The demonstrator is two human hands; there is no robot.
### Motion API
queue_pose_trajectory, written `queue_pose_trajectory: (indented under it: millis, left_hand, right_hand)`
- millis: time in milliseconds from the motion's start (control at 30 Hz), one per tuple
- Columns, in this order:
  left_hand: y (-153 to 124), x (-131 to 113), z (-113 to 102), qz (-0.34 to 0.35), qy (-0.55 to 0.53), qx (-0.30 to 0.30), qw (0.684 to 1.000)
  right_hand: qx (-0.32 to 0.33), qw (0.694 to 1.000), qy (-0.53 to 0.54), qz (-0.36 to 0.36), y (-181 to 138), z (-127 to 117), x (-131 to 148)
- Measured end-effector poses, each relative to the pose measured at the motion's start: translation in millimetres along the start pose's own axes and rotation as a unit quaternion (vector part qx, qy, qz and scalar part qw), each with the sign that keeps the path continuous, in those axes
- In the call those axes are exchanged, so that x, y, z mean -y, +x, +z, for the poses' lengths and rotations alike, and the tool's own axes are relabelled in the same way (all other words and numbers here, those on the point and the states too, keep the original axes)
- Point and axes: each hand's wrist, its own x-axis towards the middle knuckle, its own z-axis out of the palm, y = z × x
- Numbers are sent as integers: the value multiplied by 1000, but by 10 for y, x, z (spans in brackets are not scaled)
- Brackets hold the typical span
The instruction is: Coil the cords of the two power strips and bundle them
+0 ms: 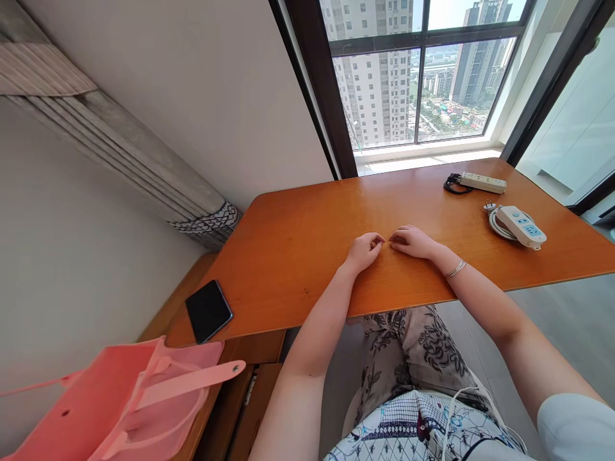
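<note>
My left hand (366,251) rests on the orange-brown wooden table (307,243), its fingers curled in and pressed together. Just to its right, a small gap away, lies my right hand (414,242), also with bent fingers drawn together and fingertips on the tabletop. I see nothing held in either one. A silver bracelet (455,269) circles my right wrist. Nearest to my right hand is a white power strip (523,227) with blue-lit sockets and a coiled white cord. Behind it lies a longer, cream power strip (483,182) with a black cable.
A black tablet (208,310) lies at the table's left front corner. Beside that corner stands a pink plastic container (110,390) with a strap-like handle. A window (423,77) overlooks tall buildings beyond the far edge. A gathered curtain (144,160) hangs on the left.
</note>
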Motion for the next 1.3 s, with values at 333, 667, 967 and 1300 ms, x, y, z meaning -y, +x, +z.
queue_pose_trajectory:
  millis: [333, 667, 967, 1300]
  left_hand:
    - [-7, -11, -7, -1, -1, 2, 1000]
    - [-6, -10, -17, -1, -3, 5, 1000]
    - [-7, 15, -11, 4, -9, 6, 1000]
    - [-5, 36, -14, 7, -1, 4, 1000]
  right_hand:
    - [1, 1000, 2, -1, -6, -12, 9]
    - [6, 1000, 14, 10, 4, -27, -11]
    - [7, 1000, 14, 12, 28, -10, -43]
    - [11, 1000, 4, 2, 31, 14, -66]
